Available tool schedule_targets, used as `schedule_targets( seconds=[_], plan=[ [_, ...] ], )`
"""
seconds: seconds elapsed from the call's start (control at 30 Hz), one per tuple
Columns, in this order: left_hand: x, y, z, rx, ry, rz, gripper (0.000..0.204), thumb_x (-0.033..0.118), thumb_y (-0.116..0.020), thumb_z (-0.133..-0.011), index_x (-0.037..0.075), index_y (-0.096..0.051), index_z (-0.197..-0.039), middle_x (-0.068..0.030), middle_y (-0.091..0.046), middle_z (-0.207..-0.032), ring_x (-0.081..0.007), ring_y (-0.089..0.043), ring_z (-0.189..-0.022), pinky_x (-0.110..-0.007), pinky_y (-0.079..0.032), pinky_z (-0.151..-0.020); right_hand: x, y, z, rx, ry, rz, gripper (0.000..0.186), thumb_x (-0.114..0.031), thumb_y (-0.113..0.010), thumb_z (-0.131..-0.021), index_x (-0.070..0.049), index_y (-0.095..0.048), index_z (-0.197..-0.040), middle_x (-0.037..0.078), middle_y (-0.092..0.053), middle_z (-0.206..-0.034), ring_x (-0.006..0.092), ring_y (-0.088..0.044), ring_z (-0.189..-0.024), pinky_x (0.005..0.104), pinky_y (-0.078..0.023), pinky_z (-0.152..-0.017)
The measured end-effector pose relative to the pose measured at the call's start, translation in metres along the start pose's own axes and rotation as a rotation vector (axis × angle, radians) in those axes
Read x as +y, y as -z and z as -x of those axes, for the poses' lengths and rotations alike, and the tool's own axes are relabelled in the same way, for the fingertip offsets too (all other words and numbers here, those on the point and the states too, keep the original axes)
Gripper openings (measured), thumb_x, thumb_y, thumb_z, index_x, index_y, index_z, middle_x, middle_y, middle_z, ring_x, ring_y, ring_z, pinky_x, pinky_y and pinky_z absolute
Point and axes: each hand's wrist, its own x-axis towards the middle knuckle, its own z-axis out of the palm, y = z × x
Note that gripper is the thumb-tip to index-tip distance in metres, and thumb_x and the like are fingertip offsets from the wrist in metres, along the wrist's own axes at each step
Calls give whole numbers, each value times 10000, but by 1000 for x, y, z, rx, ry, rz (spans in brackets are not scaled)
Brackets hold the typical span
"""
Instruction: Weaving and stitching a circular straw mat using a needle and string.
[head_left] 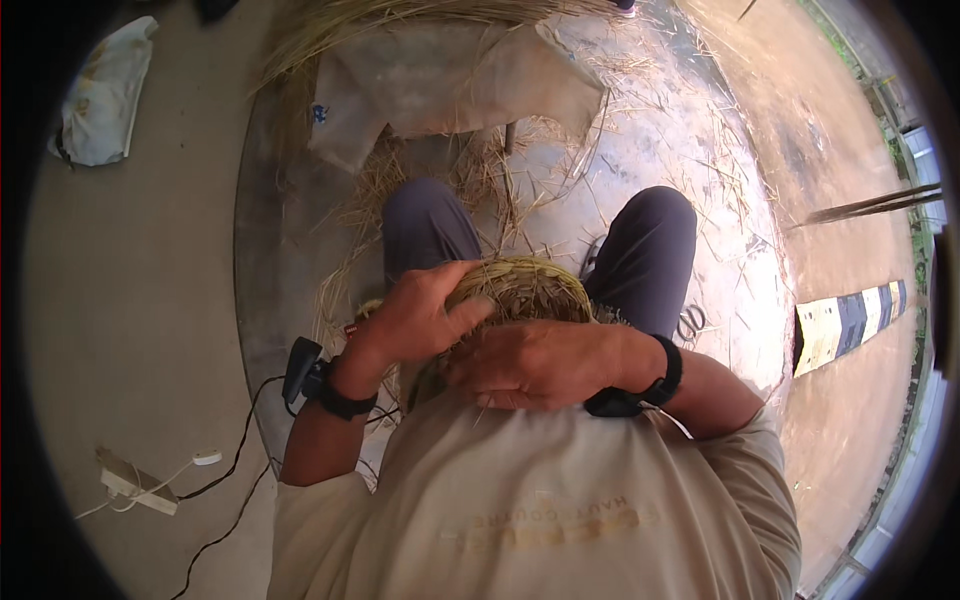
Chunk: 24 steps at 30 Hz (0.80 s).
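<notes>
A round, coiled straw basket [535, 272] sits in my lap between my knees, its rough inside facing up. My left hand [420, 312] grips its left rim, with the fingers on the far edge and the thumb reaching over the inside. Across the near side of the basket lies my right hand [540, 362], its fingers curled and pressed together. What the right fingertips pinch is hidden behind the hand. Each wrist wears a black strap with a dark device on it.
Loose straw [500, 190] litters the floor sheet beyond my knees. Farther off, a pale cloth [450, 80] lies against a straw bundle [400, 18]. Dark loops like scissor handles [690, 322] lie by my right knee. Cables and a power strip [137, 482] are at left, a striped block [850, 322] at right.
</notes>
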Motion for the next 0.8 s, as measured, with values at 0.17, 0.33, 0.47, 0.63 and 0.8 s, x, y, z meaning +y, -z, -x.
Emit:
schedule_targets(
  seconds=[0.17, 0.33, 0.47, 0.63, 0.8],
  plan=[
    [-8, -2, -6, -4, 236, -183, 287, 265, -671, -991, -21, -680, -1008, -299, -708, -923, -491, -702, -884, -531, -559, -737, -17, 50, 33, 172, 28, 365, 212, -133, -669, -1003, 35, -686, -1131, 215, -678, -1325, 415, -636, -1276, 494, -532, -1070],
    [-38, 18, 2, 278, 291, -296, 313, 291, -648, -999, -22, -653, -998, -307, -697, -918, -520, -673, -868, -558, -545, -726, -30, 115, 196, 949, -766, 607, 282, -158, -546, -1100, 34, -724, -1205, 34, -626, -891, 107, -535, -795, 292, -466, -685],
    [-75, 73, 21, 519, 372, -442, 297, 280, -629, -1004, -16, -649, -1010, -311, -695, -917, -514, -681, -886, -544, -544, -741, -92, 150, 349, 1489, -1034, 597, 471, -266, -454, -1113, -116, -591, -1538, -64, -525, -1021, 20, -338, -710, 185, -288, -591],
    [-79, 105, 32, 680, 403, -503, 273, 249, -625, -1001, -23, -642, -1015, -318, -689, -927, -519, -674, -913, -524, -537, -745, -108, 128, 367, 1852, -721, 477, 427, -287, -522, -1139, -33, -639, -1461, -99, -467, -767, 2, -319, -593, 194, -246, -505],
    [-54, 74, 17, 647, 318, -416, 256, 230, -631, -1006, -26, -641, -1023, -303, -694, -916, -506, -682, -904, -528, -539, -735, -73, 76, 244, 1539, -821, 336, 354, -242, -545, -1114, -36, -681, -1368, -106, -478, -746, 1, -372, -592, 191, -275, -507]
  ],
)
